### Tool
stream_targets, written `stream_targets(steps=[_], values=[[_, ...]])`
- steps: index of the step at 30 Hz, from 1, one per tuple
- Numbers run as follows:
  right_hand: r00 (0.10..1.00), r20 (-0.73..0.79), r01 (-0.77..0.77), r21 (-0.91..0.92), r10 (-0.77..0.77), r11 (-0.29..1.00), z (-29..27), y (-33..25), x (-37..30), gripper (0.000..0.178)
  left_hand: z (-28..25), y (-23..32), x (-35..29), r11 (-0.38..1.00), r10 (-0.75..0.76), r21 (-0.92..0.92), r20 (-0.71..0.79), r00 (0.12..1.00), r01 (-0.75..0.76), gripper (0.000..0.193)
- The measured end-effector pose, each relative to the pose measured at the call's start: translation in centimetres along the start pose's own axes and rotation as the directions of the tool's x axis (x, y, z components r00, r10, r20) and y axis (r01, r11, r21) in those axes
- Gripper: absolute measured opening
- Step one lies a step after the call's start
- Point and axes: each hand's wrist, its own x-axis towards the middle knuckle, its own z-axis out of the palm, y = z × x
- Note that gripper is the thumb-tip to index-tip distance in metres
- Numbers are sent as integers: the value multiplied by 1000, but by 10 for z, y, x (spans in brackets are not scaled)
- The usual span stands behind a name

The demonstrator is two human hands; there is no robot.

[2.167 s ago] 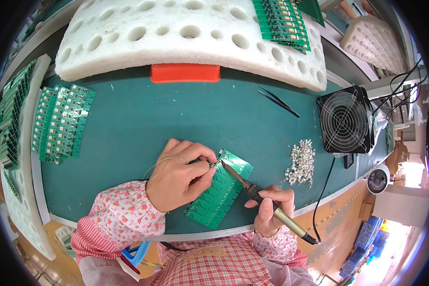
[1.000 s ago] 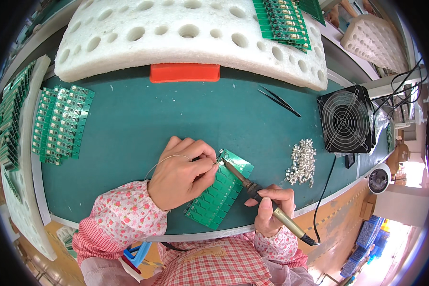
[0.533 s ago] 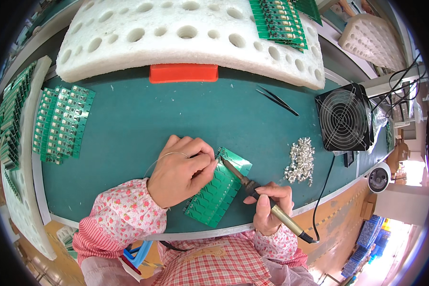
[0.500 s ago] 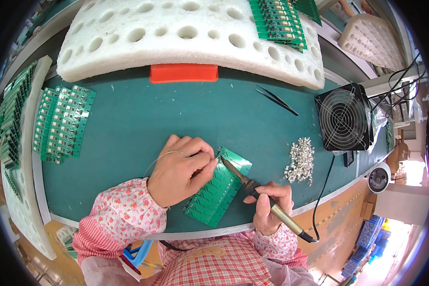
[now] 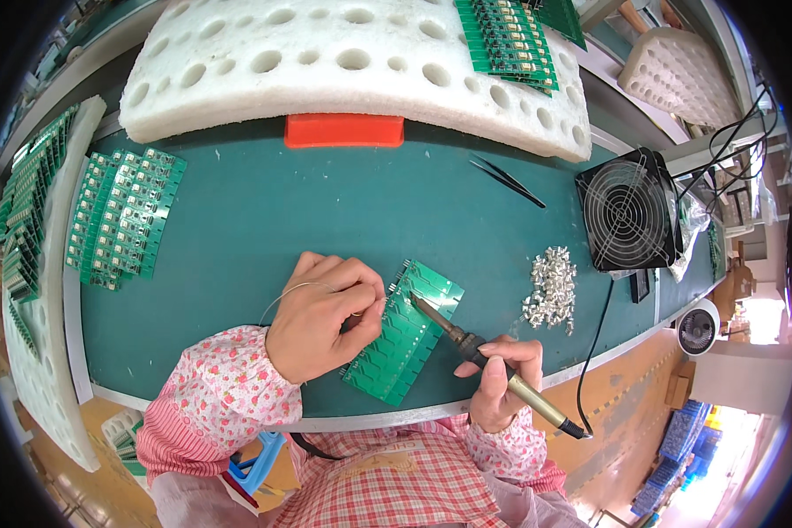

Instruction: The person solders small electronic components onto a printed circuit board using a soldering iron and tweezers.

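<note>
A green circuit board panel [image 5: 405, 339] lies tilted on the green mat [image 5: 326, 211] near the table's front edge. My left hand [image 5: 321, 312] rests on the panel's left edge, pinching a thin solder wire [image 5: 292, 290] that loops back over the hand. My right hand [image 5: 500, 380] grips a soldering iron [image 5: 466, 343] like a pen. The iron's tip touches the upper part of the panel, close to my left fingertips.
A pile of small silver metal parts [image 5: 550, 286] lies right of the panel. Black tweezers [image 5: 506, 180] and a black fan [image 5: 629, 211] sit further back right. More green boards [image 5: 119, 216] lie left, and on white foam trays [image 5: 352, 62]. An orange block [image 5: 343, 130] sits behind.
The iron's tip has shifted slightly along the panel's upper part; both hands stay in nearly the same place.
</note>
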Motion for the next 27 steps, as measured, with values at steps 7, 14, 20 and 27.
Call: stream_targets(steps=[7, 14, 20, 27], values=[[998, 60, 10, -1, -10, 1000, 2, 0, 3, 19, 2, -2, -2, 999, 34, 11, 1, 999, -34, 17], [997, 75, 9, 16, -10, 1000, -4, 7, 2, 9, 6, -1, 2, 998, 35, 45, 12, 999, -35, 16], [995, 92, 32, 6, -33, 999, 0, 2, 5, 11, 8, -2, 3, 997, 40, 65, 5, 999, -40, 14], [985, 138, 108, -12, -105, 994, -2, 5, 3, 13, 9, -4, 3, 998, 35, 60, 4, 999, -35, 14]])
